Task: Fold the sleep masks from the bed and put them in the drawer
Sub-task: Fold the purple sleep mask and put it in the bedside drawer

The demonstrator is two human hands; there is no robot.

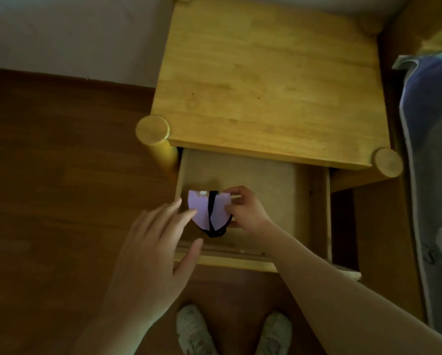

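A folded lilac sleep mask (202, 208) with a black strap down its middle lies in the open wooden drawer (266, 183), at its front left. My right hand (245, 208) pinches the mask's right edge with curled fingers. My left hand (161, 237) hovers over the drawer's front left corner with straight, spread fingers, its fingertips touching the mask's left side.
The drawer is pulled out of a light wooden nightstand (266, 80) with round corner posts. The bed (432, 175) with blue bedding runs along the right edge. Dark wood floor (61, 175) lies to the left. My shoes (232, 331) stand just before the drawer.
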